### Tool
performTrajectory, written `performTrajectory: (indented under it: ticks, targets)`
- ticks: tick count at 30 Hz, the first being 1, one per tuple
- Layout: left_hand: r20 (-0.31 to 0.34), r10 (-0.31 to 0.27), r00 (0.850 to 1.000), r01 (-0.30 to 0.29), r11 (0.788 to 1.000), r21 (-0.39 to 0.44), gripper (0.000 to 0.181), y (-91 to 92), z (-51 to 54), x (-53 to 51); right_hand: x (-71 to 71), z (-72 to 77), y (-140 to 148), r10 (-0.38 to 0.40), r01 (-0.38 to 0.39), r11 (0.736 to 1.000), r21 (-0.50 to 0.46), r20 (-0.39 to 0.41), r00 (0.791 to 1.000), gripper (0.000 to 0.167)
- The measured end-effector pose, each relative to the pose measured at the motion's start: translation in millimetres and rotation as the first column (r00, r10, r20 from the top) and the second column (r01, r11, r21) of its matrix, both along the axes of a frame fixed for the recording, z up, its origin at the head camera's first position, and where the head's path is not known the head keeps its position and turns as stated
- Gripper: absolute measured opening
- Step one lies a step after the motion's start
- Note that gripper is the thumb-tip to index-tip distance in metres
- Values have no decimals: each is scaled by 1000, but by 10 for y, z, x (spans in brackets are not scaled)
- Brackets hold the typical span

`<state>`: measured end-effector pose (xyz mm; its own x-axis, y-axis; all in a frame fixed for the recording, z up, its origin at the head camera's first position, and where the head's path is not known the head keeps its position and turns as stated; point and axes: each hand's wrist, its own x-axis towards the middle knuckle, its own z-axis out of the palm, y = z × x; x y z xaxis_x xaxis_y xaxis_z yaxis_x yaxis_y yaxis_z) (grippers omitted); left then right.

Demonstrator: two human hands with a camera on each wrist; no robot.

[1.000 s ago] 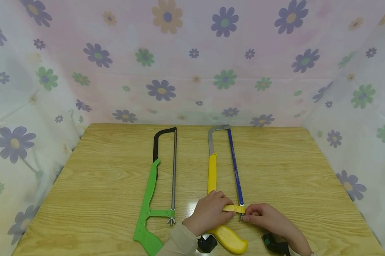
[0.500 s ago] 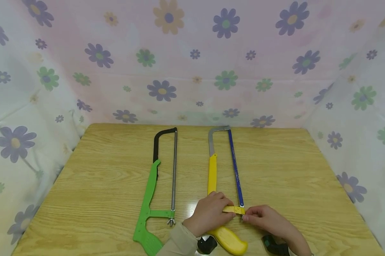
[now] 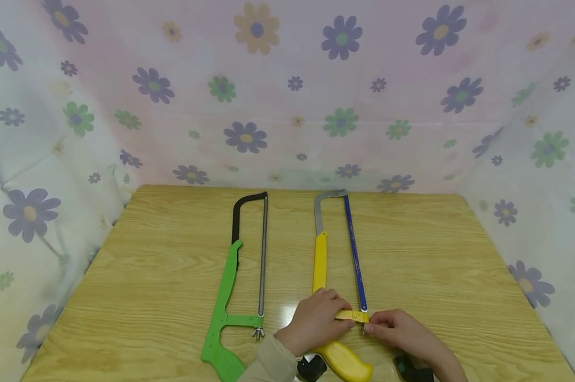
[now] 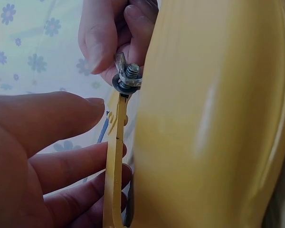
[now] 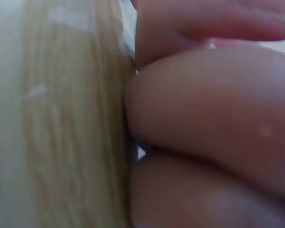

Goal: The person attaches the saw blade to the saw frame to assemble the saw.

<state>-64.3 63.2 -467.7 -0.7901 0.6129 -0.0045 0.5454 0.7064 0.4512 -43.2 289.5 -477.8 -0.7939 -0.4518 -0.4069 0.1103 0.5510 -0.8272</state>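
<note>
the yellow saw [image 3: 320,260] lies on the wood-grain table [image 3: 426,254], right of centre, its grip toward the person. its blue blade [image 3: 356,252] runs from the grey far end of the frame to a short yellow bar [image 3: 351,315]. the left hand [image 3: 316,321] is closed on the saw at this bar, fingers passing behind it with the thumb opposite. the right hand [image 3: 404,331] is narrow, thumb and forefinger pinching the wing nut [image 4: 121,69] at the bar's end; in the right wrist view the fingers are curled close and the nut is hidden. a green saw [image 3: 226,286] lies to the left, well apart from both hands. flowered cloth [image 3: 287,106] stands behind the table.
</note>
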Motion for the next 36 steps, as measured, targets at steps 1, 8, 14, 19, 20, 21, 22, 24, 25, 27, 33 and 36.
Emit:
performTrajectory:
  ticks: [1,8,14,19,20,21,22,24,25,27,33,36]
  targets:
    - [0,-1,1000,1,1000,-1,26,1,3,0,0,0,1,1,-1,1000,2,-3,1000,26]
    - [-8,4,1000,-4,1000,3,26,2,13,2,0,9,3,11,-11,1000,10,-34,999,25]
    - [-33,6,999,-6,1000,0,25,3,11,3,-6,-1,-2,-14,14,1000,-7,-35,999,23]
    - [-28,5,1000,-5,1000,-1,25,3,3,9,10,-2,-6,-26,25,999,-36,-32,999,22]
    - [-28,6,1000,-6,1000,0,25,3,1,11,12,0,-7,-28,27,999,-39,-34,999,22]
    - [-27,8,1000,-8,1000,1,25,3,-1,14,13,2,-8,-31,29,998,-47,-33,999,22]
    - [-28,9,1000,-9,1000,1,25,2,-2,16,15,3,-9,-33,31,998,-54,-32,999,23]
    - [-33,12,999,-12,1000,0,25,1,-6,21,16,3,-14,-33,31,997,-72,-26,999,23]
    - [-35,13,999,-13,1000,-2,25,0,-8,23,16,0,-15,-32,30,997,-78,-23,999,24]
    - [-39,13,999,-13,1000,-8,25,-1,-8,25,15,-4,-16,-30,28,996,-85,-15,999,24]
    - [-34,9,999,-9,1000,-13,26,-1,6,20,0,-15,5,-25,23,999,-49,-26,999,23]
    - [-41,8,999,-9,1000,-10,25,1,11,20,-1,-7,13,-24,24,999,-38,-17,1000,24]
